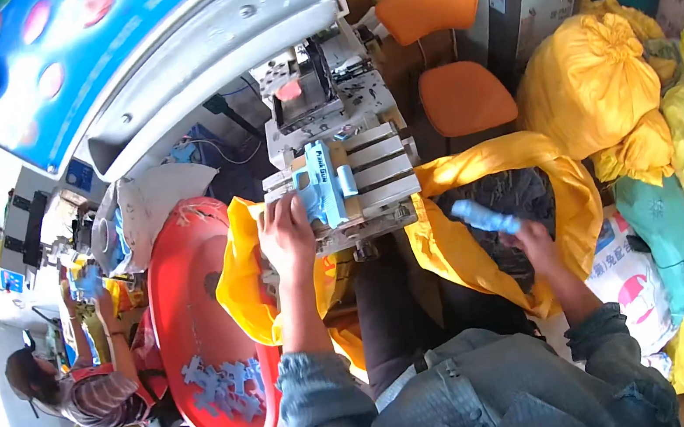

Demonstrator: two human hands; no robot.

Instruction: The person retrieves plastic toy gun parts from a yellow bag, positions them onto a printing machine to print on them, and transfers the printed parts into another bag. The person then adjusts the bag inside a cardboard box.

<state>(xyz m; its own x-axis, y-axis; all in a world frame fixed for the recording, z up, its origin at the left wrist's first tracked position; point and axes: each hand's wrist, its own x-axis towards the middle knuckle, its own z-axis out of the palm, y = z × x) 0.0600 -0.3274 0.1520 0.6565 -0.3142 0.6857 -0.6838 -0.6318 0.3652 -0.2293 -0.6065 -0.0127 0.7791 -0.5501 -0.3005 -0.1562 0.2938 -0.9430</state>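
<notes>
A light-blue toy gun (321,183) with dark lettering lies flat on the slotted metal bed of a press machine (376,175) in front of me. My left hand (288,235) is at the near left edge of the bed, its curled fingers on the toy gun's grip. Out to the right, my right hand (534,243) grips one end of a long light-blue plastic piece (484,216), which looks like another toy gun seen edge-on. That piece is above an open yellow sack (559,154) with dark pieces inside.
A red oval tub (183,303) on the left holds several blue toy guns (225,388). Beyond it, a person (111,385) works at another machine. An orange chair (466,98) stands behind the press. Full yellow sacks (592,79) and a green sack (665,245) are piled along the right.
</notes>
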